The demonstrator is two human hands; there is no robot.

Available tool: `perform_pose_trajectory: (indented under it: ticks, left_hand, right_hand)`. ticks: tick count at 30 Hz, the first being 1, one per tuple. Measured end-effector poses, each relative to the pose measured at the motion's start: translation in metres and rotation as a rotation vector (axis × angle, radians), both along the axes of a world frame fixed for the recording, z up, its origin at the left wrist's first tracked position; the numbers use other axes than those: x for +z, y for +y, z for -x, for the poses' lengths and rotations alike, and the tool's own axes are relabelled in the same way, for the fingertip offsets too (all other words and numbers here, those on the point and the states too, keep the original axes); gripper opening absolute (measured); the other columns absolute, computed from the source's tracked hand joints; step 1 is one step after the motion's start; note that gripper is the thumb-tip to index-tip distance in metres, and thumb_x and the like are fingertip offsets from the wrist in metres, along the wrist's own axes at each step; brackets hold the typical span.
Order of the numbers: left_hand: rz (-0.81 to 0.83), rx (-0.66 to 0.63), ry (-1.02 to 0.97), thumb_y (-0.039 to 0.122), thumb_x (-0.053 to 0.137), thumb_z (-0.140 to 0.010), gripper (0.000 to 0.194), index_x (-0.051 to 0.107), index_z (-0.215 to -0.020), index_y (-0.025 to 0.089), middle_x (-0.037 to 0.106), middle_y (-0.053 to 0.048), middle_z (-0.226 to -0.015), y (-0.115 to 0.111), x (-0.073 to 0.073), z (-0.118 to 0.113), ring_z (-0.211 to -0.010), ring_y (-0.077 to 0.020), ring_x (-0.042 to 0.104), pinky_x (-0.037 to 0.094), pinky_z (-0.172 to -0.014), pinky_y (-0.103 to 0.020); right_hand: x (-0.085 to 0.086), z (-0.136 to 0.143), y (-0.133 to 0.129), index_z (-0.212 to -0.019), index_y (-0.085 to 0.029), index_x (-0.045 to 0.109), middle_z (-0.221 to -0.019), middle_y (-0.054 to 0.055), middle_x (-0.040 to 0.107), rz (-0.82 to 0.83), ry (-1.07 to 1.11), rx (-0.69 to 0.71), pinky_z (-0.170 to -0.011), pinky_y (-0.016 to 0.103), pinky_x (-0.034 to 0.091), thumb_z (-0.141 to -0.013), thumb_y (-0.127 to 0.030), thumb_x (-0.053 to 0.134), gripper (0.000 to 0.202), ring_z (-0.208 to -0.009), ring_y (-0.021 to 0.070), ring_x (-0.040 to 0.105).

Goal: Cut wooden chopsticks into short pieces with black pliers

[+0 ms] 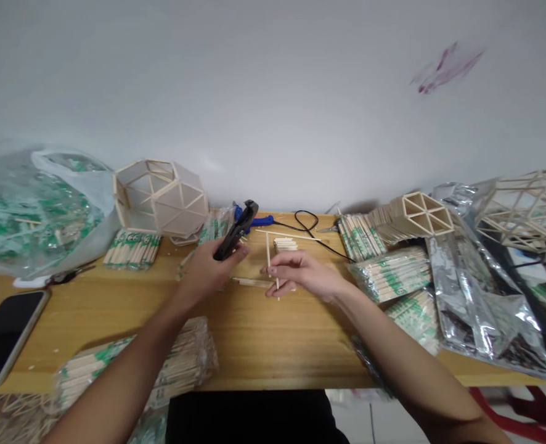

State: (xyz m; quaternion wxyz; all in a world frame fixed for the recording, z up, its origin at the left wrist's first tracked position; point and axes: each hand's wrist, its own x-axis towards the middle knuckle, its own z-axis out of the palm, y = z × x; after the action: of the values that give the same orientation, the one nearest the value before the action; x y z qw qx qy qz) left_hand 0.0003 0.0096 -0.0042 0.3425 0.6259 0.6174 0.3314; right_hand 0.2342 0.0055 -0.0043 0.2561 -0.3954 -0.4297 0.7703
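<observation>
Nearest us, a plastic-wrapped bundle of pale wooden sticks sits on the yellow-brown wooden table. Now the right hand, fingers pinched on a thin pale wooden stick, holds it mid-table; the left hand is wrapped round a black hand tool. Beyond, short pale wooden pieces, then a blue plastic tool!

Wooden table, phone, bagged sticks, short sticks.

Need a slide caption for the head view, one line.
Left hand holding a black hand tool, right hand holding a thin wooden stick over a wooden tabletop.
</observation>
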Motion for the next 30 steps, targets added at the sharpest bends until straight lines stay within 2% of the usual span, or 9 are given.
perform_pose_trajectory:
  ticks: [4, 9, 15, 23, 26, 30]
  left_hand:
    - [0.098, -0.029, -0.225, 0.056, 0.076, -0.074, 0.045, 0.078, -0.095, 0.016, 0.065, 0.000, -0.063, -0.006, 0.007, -0.006, -0.062, -0.0169, 0.060, 0.046, -0.060, -0.027]
    - [0.160, -0.034, -0.245, 0.048, 0.077, -0.072, 0.036, 0.078, -0.088, 0.016, 0.047, 0.005, -0.046, -0.008, 0.009, -0.007, -0.048, -0.0130, 0.048, 0.042, -0.051, -0.026]
    - [0.119, -0.026, -0.186, 0.050, 0.076, -0.076, 0.034, 0.076, -0.085, 0.017, 0.051, 0.005, -0.050, -0.008, 0.007, -0.007, -0.048, -0.0111, 0.046, 0.042, -0.051, -0.025]
    - [0.099, -0.034, -0.151, 0.050, 0.078, -0.074, 0.035, 0.075, -0.084, 0.016, 0.065, 0.001, -0.066, -0.004, 0.000, -0.005, -0.054, -0.0117, 0.053, 0.042, -0.053, -0.024]
    - [0.068, 0.074, -0.204, 0.050, 0.078, -0.073, 0.035, 0.075, -0.086, 0.017, 0.063, 0.002, -0.063, -0.005, 0.001, -0.004, -0.055, -0.0127, 0.053, 0.042, -0.053, -0.024]
    - [0.035, 0.240, -0.300, 0.049, 0.077, -0.075, 0.033, 0.073, -0.086, 0.018, 0.049, 0.005, -0.050, -0.004, 0.006, -0.003, -0.047, -0.0114, 0.045, 0.037, -0.047, -0.024]
  right_hand:
    - [-0.004, 0.005, -0.005, -0.089, -0.013, 0.075, -0.083, 0.004, 0.075, 0.045, -0.004, 0.105, -0.068, 0.028, 0.065, -0.070, -0.046, 0.093, 0.042, -0.071, 0.0205, 0.080]
    - [-0.010, 0.006, -0.005, -0.090, -0.012, 0.076, -0.087, 0.006, 0.077, 0.050, -0.003, 0.151, -0.066, 0.028, 0.066, -0.069, -0.045, 0.093, 0.042, -0.070, 0.0200, 0.079]
    - [-0.012, 0.005, -0.005, -0.089, -0.012, 0.077, -0.084, 0.005, 0.077, 0.046, -0.022, 0.184, -0.066, 0.027, 0.065, -0.069, -0.042, 0.093, 0.040, -0.070, 0.0195, 0.079]
    - [-0.011, 0.008, -0.006, -0.088, -0.011, 0.075, -0.082, 0.006, 0.075, 0.026, -0.038, 0.215, -0.064, 0.028, 0.064, -0.071, -0.049, 0.090, 0.044, -0.068, 0.0191, 0.078]
    - [-0.007, 0.004, -0.004, -0.091, -0.012, 0.075, -0.089, 0.006, 0.076, 0.002, -0.012, 0.131, -0.071, 0.031, 0.065, -0.076, -0.049, 0.088, 0.041, -0.072, 0.0196, 0.079]
    - [-0.001, -0.009, 0.006, -0.098, -0.017, 0.076, -0.103, 0.006, 0.080, -0.114, -0.021, -0.144, -0.095, 0.035, 0.061, -0.065, -0.028, 0.096, 0.040, -0.095, 0.0212, 0.079]
